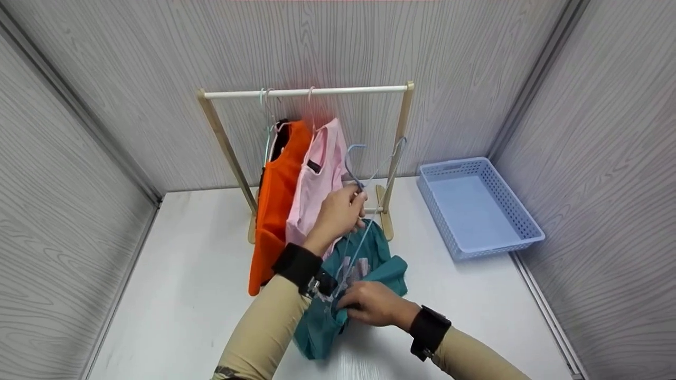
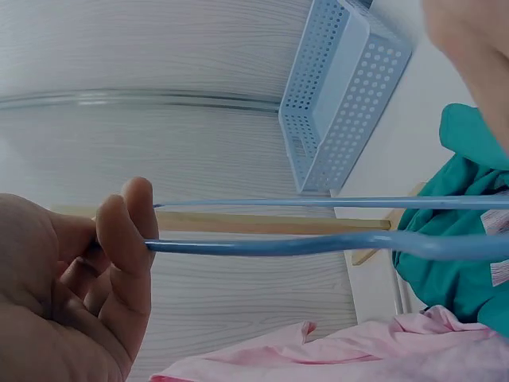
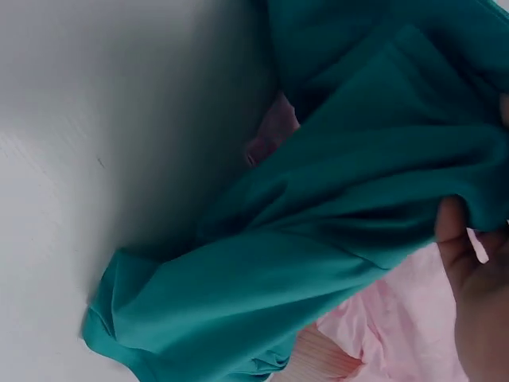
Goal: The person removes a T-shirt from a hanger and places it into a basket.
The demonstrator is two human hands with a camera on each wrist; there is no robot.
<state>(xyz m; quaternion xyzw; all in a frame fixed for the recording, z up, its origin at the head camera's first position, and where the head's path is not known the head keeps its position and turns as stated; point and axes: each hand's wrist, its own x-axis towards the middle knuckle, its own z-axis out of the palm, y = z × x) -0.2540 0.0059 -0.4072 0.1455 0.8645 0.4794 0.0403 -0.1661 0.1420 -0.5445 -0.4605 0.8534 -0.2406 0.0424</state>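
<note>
My left hand [image 1: 339,212] pinches a light blue clothes hanger [image 2: 318,243] by its neck, under the hook. The hanger stands tilted, with its lower end reaching down onto a teal shirt [image 1: 390,273]. In the left wrist view two of its bars run from my fingers toward the cloth. The shirt lies crumpled, with a pale print showing. My right hand [image 1: 376,304] pinches the shirt's near edge, close to the low end of the hanger. In the right wrist view the teal fabric [image 3: 262,278] falls in folds from my thumb and fingers.
Behind my hands a rack with wooden legs and a white rail [image 1: 364,90] carries an orange garment [image 1: 285,184] and a pink garment [image 1: 319,179] on hangers. A blue perforated basket [image 1: 449,224] stands at the right. Grey wood-grain walls enclose the white table [image 1: 174,295].
</note>
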